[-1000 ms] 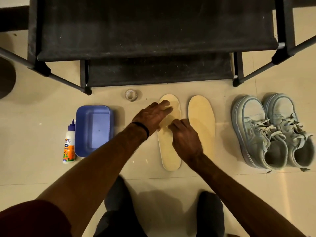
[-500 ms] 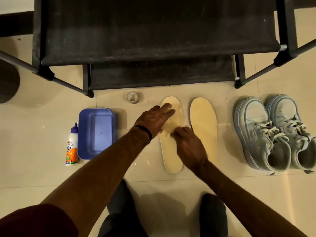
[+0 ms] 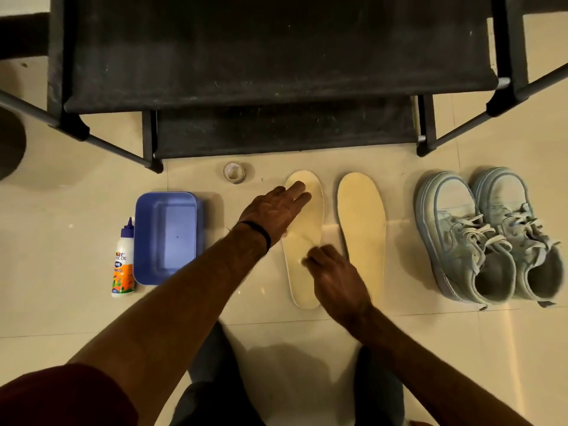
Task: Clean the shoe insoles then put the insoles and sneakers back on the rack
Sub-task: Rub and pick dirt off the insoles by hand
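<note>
Two pale yellow insoles lie side by side on the tiled floor, the left insole point(image 3: 302, 285) and the right insole point(image 3: 362, 229). My left hand point(image 3: 273, 213) lies flat on the toe end of the left insole and holds it down. My right hand point(image 3: 335, 278) has its fingers curled, with the fingertips on the middle of that same insole; I see nothing held in them. A pair of light blue sneakers point(image 3: 461, 238) point(image 3: 522, 235) stands to the right of the insoles. The black shoe rack point(image 3: 246, 56) stands just beyond them.
A blue plastic tub point(image 3: 166, 238) sits to the left of the insoles, with a glue bottle point(image 3: 123, 265) lying beside it. A roll of clear tape point(image 3: 234, 172) is near the rack's front edge. The rack's legs splay out at both sides. My knees are below.
My right hand has slid down the left insole from the ball area toward the heel. My left hand has stayed on the toe end.
</note>
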